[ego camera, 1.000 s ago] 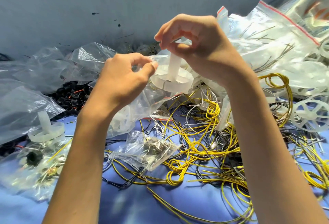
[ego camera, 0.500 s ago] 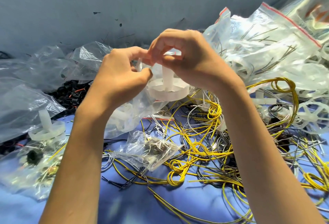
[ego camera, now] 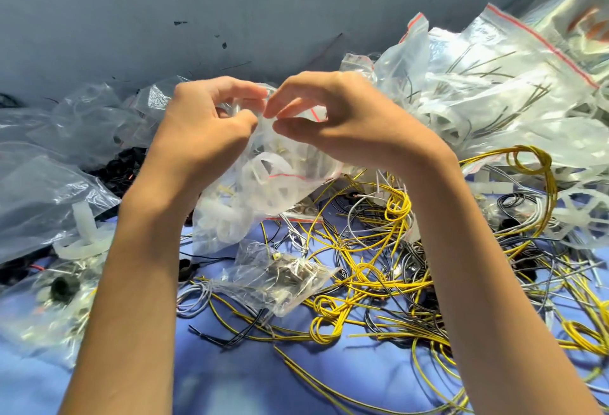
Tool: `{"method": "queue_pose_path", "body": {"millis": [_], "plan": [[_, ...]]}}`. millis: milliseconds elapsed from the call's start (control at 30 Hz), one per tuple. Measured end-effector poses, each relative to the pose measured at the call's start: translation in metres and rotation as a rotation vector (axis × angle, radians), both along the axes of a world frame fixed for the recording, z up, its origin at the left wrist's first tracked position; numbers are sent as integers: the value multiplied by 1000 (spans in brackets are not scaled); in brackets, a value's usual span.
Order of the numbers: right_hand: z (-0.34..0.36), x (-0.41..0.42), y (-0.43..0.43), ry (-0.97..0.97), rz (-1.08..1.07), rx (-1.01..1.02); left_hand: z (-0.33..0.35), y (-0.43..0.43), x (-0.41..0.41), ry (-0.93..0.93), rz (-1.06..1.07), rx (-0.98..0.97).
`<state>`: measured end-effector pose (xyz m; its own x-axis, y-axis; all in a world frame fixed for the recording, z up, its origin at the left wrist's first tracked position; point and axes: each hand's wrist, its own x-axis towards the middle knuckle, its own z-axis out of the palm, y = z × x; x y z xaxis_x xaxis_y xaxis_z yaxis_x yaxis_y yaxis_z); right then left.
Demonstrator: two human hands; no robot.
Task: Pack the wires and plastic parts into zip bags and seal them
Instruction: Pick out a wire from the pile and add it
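Your left hand (ego camera: pixel 204 127) and right hand (ego camera: pixel 346 124) each pinch the mouth of the one zip bag (ego camera: pixel 263 190) of white plastic parts, held up at centre. Fingers are curled, tips nearly meeting.

Step judged: sealing. Align both strips, then press along from one end, squeezing the air out.

Counted:
- One small packed bag (ego camera: pixel 280 277) at 6 o'clock.
- One large bag (ego camera: pixel 494 85) at 2 o'clock.
- One loose spool (ego camera: pixel 82 233) at 8 o'clock.
- One wheel (ego camera: pixel 580 213) at 3 o'clock.
- Yellow wires (ego camera: pixel 379 266): tangled, uncountable.
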<state>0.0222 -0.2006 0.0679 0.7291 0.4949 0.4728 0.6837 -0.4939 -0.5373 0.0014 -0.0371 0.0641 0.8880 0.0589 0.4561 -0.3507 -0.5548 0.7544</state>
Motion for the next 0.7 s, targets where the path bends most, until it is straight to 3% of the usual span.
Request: {"method": "queue_pose_path", "body": {"millis": [367,500,700], "plan": [[-4,-2,2,110,-9,-354,3,-1,0,-69,98,-1],[1,-5,-1,103,-6,-295,2,-3,2,-174,217,-49],[15,-12,-33,183,-42,-169,0,-6,1,-168,242,120]]}}
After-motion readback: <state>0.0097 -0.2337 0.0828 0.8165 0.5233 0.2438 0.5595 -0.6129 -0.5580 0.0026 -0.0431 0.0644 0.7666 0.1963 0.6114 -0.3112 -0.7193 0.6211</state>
